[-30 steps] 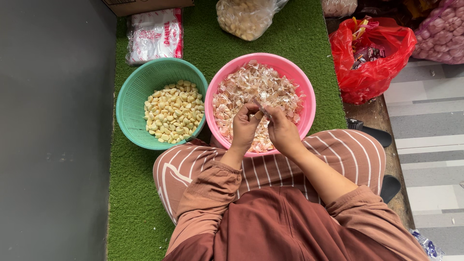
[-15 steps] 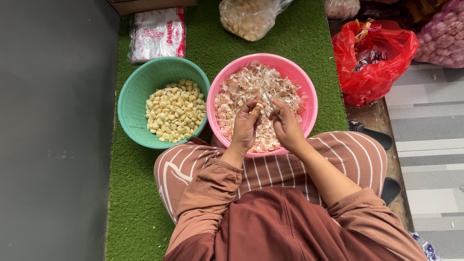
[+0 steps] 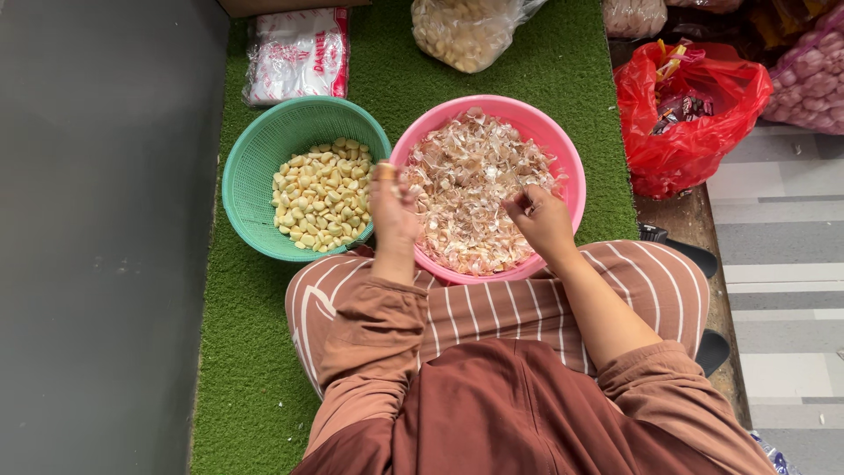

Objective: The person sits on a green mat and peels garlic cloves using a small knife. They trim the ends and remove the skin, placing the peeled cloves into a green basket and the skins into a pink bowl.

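Note:
A pink bowl (image 3: 563,149) full of papery garlic skins sits on green turf in front of my lap. Left of it stands a green basket (image 3: 251,158) holding several peeled garlic cloves. My left hand (image 3: 393,211) is raised over the gap between the two containers, pinching a garlic clove (image 3: 385,171) at its fingertips. My right hand (image 3: 542,220) hovers over the right side of the pink bowl with its fingers curled; a small dark thing, perhaps a knife, seems held in it, but I cannot make it out.
A dark grey wall runs along the left. A white packet (image 3: 297,53) and a clear bag of garlic (image 3: 462,31) lie behind the bowls. A red plastic bag (image 3: 681,114) and a mesh sack (image 3: 809,84) stand at the right, beside grey steps.
My hands were together over the middle of the pink bowl. Now they have parted: the left hand moved left toward the green basket with a clove, the right hand drifted right.

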